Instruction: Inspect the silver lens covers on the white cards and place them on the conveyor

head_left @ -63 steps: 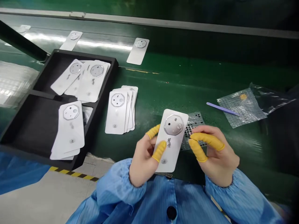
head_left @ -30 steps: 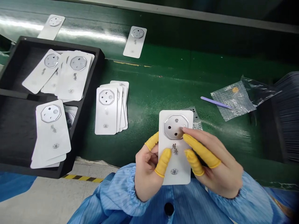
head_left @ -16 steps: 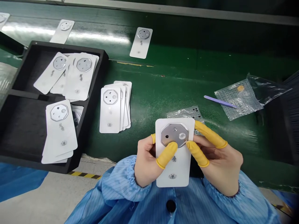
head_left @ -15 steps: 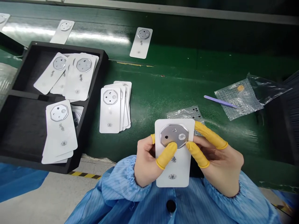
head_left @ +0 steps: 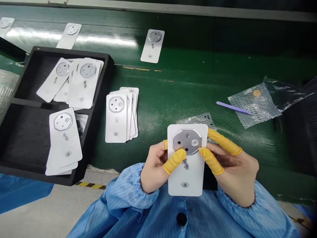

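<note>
Both my hands hold one white card [head_left: 186, 172] upright in front of my blue smock. It bears a silver octagonal plate [head_left: 187, 142] with small holes and a round lens. My left hand [head_left: 158, 167] grips the card's left edge, its yellow-capped thumb pressing the plate's lower left. My right hand [head_left: 230, 165] clasps the right edge, capped thumb by the plate's rim and capped forefinger behind the card.
A fanned stack of like cards [head_left: 121, 114] lies on the green belt [head_left: 173, 96]. A black two-part tray [head_left: 22, 132] at left holds more cards. Single cards [head_left: 153, 46] lie farther back. A dotted clear sheet [head_left: 198, 119], purple tweezers [head_left: 234, 108] and a bubble bag [head_left: 255, 104] lie at right.
My right forefinger came off the plate's face and went behind the card. My left thumb slid up onto the plate. The card rose slightly and stayed upright.
</note>
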The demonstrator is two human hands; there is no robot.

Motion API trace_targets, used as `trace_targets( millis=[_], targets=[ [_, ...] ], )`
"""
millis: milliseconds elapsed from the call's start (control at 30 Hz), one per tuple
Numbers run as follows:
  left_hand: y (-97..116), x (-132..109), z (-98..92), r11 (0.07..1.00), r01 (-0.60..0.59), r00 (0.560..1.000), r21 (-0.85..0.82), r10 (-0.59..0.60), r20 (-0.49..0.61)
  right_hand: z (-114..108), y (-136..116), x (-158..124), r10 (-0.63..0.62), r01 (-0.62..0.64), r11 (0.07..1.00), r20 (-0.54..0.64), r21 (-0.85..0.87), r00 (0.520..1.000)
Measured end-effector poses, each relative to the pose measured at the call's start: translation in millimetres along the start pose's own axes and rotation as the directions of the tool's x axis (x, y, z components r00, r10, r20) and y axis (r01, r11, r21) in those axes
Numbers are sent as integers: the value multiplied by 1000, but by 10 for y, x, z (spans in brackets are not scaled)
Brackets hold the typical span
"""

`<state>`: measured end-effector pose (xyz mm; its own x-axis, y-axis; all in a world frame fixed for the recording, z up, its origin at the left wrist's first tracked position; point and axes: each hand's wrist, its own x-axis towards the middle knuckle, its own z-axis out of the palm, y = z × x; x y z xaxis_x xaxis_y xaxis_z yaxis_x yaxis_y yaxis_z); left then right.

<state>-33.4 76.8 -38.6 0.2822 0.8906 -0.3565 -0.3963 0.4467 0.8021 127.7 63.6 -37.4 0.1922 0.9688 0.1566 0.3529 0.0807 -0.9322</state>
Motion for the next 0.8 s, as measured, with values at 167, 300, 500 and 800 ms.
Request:
trace_targets(
  millis=[167, 300, 500, 800],
  targets=[
    [-27, -10, 0, 996, -53, 995, 76, 59, -83, 9, 9, -64, -29, 29, 1000, 2, 10, 1000],
    [-54, 18, -4, 993, -48, 992, 107, 60, -111, 35, 19, -140, -68, 68, 997, 11, -30, 998],
    [101, 196, -336, 959, 139, 987, 247, -114, -114, -441, 511, 544, -338, 417, 748, 244, -517, 909],
    [139, 347, -837, 442, -148, 972, 885, 229, 48, -1218, 1110, 1394, -220, 417, 500, 355, -759, 909]
  ],
)
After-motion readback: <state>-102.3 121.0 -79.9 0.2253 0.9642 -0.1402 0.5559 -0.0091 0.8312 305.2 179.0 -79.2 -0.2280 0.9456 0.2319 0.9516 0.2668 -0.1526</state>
